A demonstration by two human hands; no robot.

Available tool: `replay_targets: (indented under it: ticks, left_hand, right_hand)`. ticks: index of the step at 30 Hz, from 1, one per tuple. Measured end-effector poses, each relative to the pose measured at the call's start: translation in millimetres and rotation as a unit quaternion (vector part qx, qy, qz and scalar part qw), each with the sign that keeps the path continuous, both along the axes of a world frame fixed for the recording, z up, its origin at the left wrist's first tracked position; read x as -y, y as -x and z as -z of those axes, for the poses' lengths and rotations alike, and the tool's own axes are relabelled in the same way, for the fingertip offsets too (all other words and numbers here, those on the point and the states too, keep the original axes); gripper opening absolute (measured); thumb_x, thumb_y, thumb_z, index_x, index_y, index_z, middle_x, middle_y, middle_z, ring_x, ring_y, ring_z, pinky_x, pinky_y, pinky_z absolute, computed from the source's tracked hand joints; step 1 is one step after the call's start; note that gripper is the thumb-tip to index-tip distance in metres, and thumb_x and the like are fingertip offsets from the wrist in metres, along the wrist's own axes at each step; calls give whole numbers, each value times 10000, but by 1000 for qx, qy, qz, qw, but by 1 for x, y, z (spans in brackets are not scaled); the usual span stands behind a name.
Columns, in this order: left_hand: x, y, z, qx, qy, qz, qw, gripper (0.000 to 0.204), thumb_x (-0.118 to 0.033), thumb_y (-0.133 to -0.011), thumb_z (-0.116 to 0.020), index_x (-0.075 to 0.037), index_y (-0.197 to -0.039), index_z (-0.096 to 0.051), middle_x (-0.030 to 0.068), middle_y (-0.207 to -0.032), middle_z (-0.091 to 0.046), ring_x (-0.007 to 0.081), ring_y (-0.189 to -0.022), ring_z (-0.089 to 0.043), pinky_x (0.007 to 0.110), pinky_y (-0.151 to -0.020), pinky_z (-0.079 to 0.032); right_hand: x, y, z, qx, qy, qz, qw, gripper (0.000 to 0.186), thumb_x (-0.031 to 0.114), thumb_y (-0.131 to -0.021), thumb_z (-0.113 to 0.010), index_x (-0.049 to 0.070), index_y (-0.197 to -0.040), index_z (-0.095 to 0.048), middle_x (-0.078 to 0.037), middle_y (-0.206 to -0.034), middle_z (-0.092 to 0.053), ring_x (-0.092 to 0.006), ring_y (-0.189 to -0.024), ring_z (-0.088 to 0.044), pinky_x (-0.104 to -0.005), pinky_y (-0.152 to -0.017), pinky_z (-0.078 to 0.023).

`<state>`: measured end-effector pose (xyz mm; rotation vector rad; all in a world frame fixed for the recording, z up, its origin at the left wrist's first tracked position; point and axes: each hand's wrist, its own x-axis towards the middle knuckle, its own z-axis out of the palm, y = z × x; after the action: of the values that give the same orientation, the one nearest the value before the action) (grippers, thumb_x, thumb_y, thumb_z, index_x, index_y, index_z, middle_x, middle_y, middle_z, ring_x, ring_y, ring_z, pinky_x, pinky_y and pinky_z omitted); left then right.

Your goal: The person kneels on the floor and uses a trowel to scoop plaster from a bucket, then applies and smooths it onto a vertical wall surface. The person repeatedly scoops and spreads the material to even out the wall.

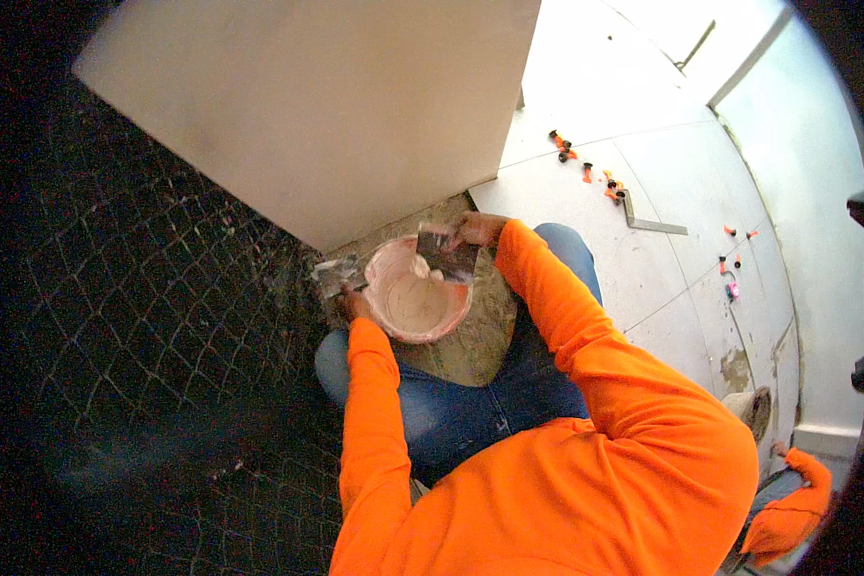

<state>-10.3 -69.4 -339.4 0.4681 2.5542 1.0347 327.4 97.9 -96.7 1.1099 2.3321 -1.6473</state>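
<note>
A bucket (pixel 463 312) with a reddish rim stands between my knees, holding a pale pinkish paste (pixel 408 302). My left hand (pixel 357 305) is at its left rim, closed on a flat scraper (pixel 336 276) smeared with paste. Over the far right part of the bucket, my right hand (pixel 480 230) grips a wide, dark rectangular scraper blade (pixel 446 254). A lump of paste (pixel 430 274) shows by that blade's lower left edge. The handles of both tools are mostly hidden by my fingers.
A large pale slab (pixel 317 106) rises just beyond the bucket. Dark netting (pixel 163 317) spreads at left. On the pale floor tiles (pixel 662 182) lie several orange-and-black tile clips (pixel 588 173) and a metal square (pixel 655 227). Another person in an orange top (pixel 787 514) is at lower right.
</note>
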Motion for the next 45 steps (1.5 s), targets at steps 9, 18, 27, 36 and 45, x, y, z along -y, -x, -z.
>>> replay_targets:
  ticks: [9,18,27,36,45]
  left_hand:
    - [16,-8,-61,117,9,-20,993,612,-518,-1060,-473,24,-1318,-596,244,-1300,-623,394,-1133,-636,496,-968,-516]
    - [12,-36,-121,348,-125,97,924,618,-520,-1039,-552,23,-1333,-596,150,-1243,-647,294,-1070,-647,437,-926,-529]
    - [-42,-122,-159,503,-251,175,808,542,-462,-1045,-578,15,-1302,-612,110,-1250,-666,272,-1070,-666,417,-915,-546]
    - [-92,-264,-162,307,-219,397,837,531,-412,-1086,-455,-37,-1461,-491,130,-1428,-560,299,-1235,-585,423,-1070,-454]
    - [-85,-302,-164,378,-178,322,849,580,-437,-1082,-442,-83,-1539,-399,138,-1478,-514,307,-1257,-568,433,-1080,-445]
  right_hand:
    - [5,31,52,-215,96,450,862,379,368,-1014,-589,20,-1080,-727,-162,-1090,-705,-285,-931,-654,-463,-795,-558]
    - [29,52,15,-402,279,447,749,332,317,-1043,-540,53,-1208,-657,-104,-1153,-677,-233,-1040,-632,-434,-903,-549]
    - [50,-1,-59,-480,360,423,679,360,123,-1000,-622,76,-1350,-555,-46,-1236,-676,-206,-1098,-658,-351,-939,-566]
    - [57,-21,-115,-569,340,418,621,421,103,-955,-663,48,-1350,-527,-94,-1144,-665,-249,-925,-678,-389,-752,-596]
    - [52,-14,-69,-426,270,423,753,449,207,-955,-653,27,-1336,-497,-85,-1079,-653,-220,-859,-685,-362,-643,-569]
